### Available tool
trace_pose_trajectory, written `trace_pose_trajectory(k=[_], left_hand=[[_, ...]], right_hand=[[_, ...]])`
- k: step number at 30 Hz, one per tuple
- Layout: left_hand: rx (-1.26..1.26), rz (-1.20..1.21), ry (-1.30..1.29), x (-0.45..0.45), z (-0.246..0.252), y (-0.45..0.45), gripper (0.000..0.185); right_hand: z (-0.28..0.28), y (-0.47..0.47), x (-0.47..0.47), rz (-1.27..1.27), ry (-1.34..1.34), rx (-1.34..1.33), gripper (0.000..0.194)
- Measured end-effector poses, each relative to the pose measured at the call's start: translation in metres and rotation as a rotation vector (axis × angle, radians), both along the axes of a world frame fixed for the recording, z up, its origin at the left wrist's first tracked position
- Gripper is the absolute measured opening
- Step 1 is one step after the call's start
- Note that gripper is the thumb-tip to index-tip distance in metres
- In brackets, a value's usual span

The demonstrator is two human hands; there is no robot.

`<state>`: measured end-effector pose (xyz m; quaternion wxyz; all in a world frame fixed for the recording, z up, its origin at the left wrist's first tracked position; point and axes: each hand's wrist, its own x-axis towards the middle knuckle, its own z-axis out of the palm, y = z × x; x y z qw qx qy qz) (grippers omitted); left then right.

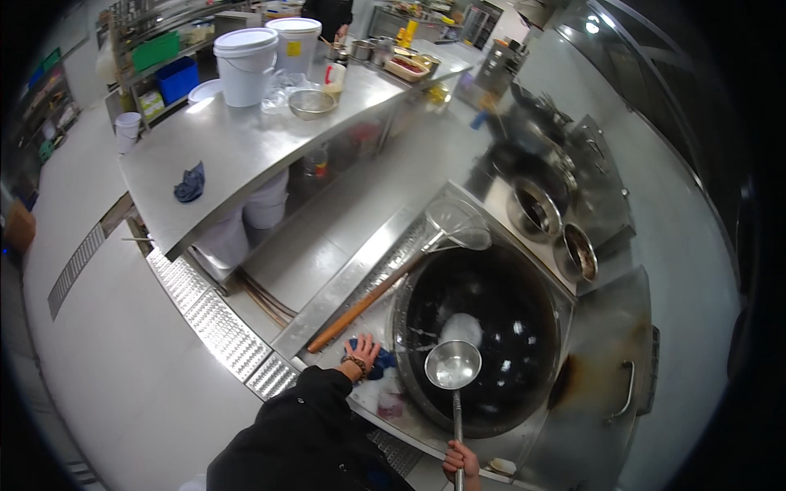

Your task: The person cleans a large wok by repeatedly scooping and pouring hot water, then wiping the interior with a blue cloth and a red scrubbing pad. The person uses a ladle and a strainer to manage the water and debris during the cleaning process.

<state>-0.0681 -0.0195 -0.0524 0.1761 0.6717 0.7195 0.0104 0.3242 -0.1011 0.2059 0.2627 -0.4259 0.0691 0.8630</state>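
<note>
My left hand [363, 355] presses on a dark blue cloth [384, 363] on the steel stove top, left of a large black wok [509, 319]. With my right hand [460, 461] I grip the metal handle of a ladle [454, 364], whose bowl is over the wok's near left part. A whitish patch [460, 330] shows in the wok just beyond the ladle. A wire strainer [457, 222] rests at the wok's far rim, its wooden handle [368, 304] slanting down towards my left hand. A small pinkish thing [390, 405] lies on the stove top near the wok.
Metal pots [533, 210] stand beyond the wok at the right. Across the aisle, a steel counter [233, 147] holds white buckets [245, 67], a metal bowl [312, 104] and a crumpled blue cloth [190, 183]. Another person [328, 15] stands at its far side. Floor grating [209, 319] runs at the left.
</note>
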Motion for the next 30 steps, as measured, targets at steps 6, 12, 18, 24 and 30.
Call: trace_pose_trajectory(k=[6, 12, 18, 24, 30], left_hand=[[-0.088, 0.023, -0.011, -0.001, 0.012, 0.007, 0.065], [-0.073, 0.038, 0.013, 0.0, 0.013, 0.006, 0.057], [-0.082, 0.031, -0.011, -0.002, 0.016, 0.007, 0.061], [-0.102, 0.042, -0.017, -0.001, 0.022, 0.007, 0.062], [-0.129, 0.038, -0.005, -0.001, 0.027, 0.009, 0.062]], right_hand=[[0.01, 0.004, -0.009, 0.026, -0.177, 0.001, 0.022], [0.009, 0.005, -0.02, 0.042, -0.263, 0.026, 0.021], [0.001, 0.007, -0.019, 0.041, -0.276, 0.004, 0.016], [-0.008, 0.013, -0.016, 0.07, -0.277, 0.035, 0.014], [-0.036, 0.019, 0.011, 0.125, -0.278, 0.022, 0.022]])
